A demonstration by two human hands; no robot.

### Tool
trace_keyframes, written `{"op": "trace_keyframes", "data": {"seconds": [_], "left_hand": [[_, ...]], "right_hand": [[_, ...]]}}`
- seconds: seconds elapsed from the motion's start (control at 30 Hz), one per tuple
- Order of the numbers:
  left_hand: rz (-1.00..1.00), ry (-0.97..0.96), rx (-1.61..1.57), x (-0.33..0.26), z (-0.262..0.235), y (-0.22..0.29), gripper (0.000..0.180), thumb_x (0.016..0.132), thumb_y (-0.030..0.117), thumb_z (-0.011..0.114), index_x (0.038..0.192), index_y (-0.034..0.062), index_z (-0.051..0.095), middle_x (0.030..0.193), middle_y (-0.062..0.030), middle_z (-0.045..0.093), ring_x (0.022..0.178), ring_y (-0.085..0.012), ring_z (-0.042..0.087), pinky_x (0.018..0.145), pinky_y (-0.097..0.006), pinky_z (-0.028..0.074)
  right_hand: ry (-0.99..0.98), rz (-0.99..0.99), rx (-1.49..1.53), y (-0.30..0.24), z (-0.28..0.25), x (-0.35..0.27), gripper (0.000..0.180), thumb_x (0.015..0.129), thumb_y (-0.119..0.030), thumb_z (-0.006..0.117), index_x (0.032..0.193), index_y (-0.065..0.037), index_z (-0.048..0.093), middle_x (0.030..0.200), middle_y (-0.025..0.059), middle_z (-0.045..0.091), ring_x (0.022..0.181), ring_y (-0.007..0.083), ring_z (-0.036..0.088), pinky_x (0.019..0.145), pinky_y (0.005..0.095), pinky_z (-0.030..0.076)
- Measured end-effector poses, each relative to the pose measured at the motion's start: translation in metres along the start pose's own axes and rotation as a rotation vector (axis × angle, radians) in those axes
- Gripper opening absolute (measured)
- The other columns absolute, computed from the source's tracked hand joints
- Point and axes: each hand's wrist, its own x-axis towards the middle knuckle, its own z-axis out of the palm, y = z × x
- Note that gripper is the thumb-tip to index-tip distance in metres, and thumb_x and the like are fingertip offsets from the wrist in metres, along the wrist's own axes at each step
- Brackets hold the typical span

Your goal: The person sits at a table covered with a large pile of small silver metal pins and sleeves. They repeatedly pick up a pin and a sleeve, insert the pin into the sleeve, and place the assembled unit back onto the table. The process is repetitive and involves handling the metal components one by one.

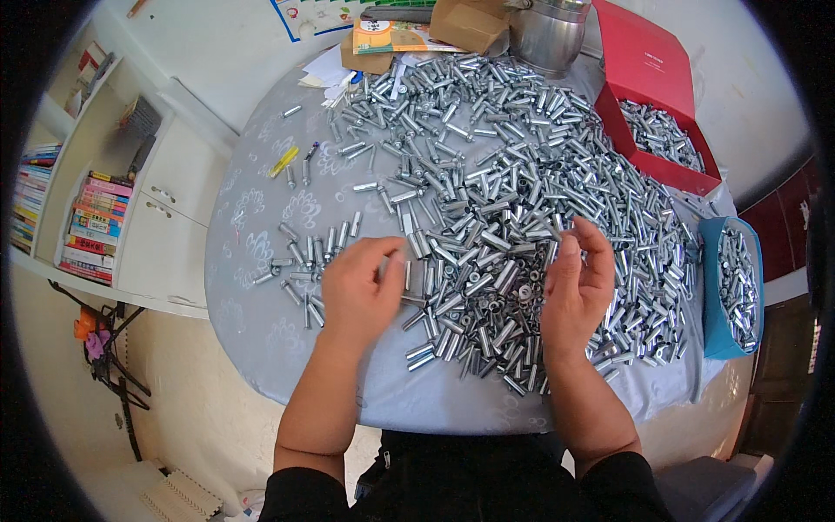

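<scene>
A big spread of silvery metal sleeves and bolts (557, 165) covers much of the table. Small nuts and washers (524, 293) lie among them, between my two hands. My left hand (364, 283) is closed, fingers curled inward, at the heap's left edge; a thin metal rod shows beside it, and I cannot tell whether the hand grips it. Over the right part of the heap, my right hand (577, 283) has thumb and fingers bent together; what they hold, if anything, is unclear. Left of my left hand lies a smaller group of assembled sleeve anchors (313, 252).
A red box (648, 165) at the far right and a blue bin (711, 287) at the right hold more metal pieces. A steel pot (548, 39) and cardboard (470, 24) stand at the back. A yellow-handled tool (283, 162) lies on the grey tablecloth (252, 322).
</scene>
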Motion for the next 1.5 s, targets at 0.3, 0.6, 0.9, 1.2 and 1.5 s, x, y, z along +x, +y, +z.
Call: {"op": "trace_keyframes", "data": {"seconds": [0.3,0.6,0.9,1.2,1.5], "left_hand": [[-0.216,-0.094,0.432,0.005,-0.032,-0.02,0.022,0.077,0.021,0.069,0.091,0.004,0.067,0.09,-0.0112,0.064,0.082,-0.0301,0.063,0.072,-0.04,0.049],[-0.266,-0.302,0.46,0.004,-0.041,-0.019,0.034,0.071,0.034,0.075,0.088,0.0051,0.068,0.088,-0.0111,0.062,0.083,-0.0308,0.063,0.073,-0.04,0.049],[-0.247,-0.378,0.446,0.002,-0.045,-0.02,0.033,0.069,0.035,0.075,0.079,0.0051,0.067,0.084,-0.0112,0.061,0.079,-0.0298,0.063,0.069,-0.04,0.049],[-0.214,-0.276,-0.039,-0.001,0.0,-0.006,0.018,0.072,0.012,0.075,0.084,0.0031,0.064,0.079,-0.0054,0.059,0.069,-0.0144,0.06,0.061,-0.028,0.045],[-0.242,-0.292,-1.086,-0.012,0.015,0.009,0.024,0.088,-0.006,0.06,0.112,-0.002,0.057,0.105,-0.0106,0.065,0.092,-0.0133,0.064,0.083,-0.027,0.054]], "right_hand": [[-0.124,-0.006,-0.039,0.007,0.0,-0.013,0.02,0.095,-0.003,0.056,0.115,0.001,0.058,0.093,-0.0001,0.056,0.074,0.0033,0.048,0.064,0.0175,0.039],[-0.216,-0.271,-0.275,0.005,0.003,-0.015,0.01,0.088,0.001,0.061,0.097,0.001,0.065,0.08,0.0043,0.055,0.063,0.0081,0.047,0.058,0.0207,0.038],[-0.229,-0.282,-0.253,0.005,0.004,-0.014,0.011,0.088,0.001,0.062,0.098,0.0,0.066,0.081,0.0048,0.058,0.061,0.0076,0.047,0.054,0.0212,0.038],[-0.272,-0.247,-0.297,0.006,0.002,-0.015,0.01,0.088,-0.001,0.063,0.097,-0.001,0.066,0.081,0.0038,0.059,0.061,0.0061,0.048,0.054,0.0199,0.038],[-0.508,-0.063,-0.364,0.003,0.004,-0.017,0.014,0.087,-0.008,0.068,0.099,-0.002,0.066,0.08,0.0056,0.061,0.059,0.0095,0.055,0.052,0.0228,0.043]]}}
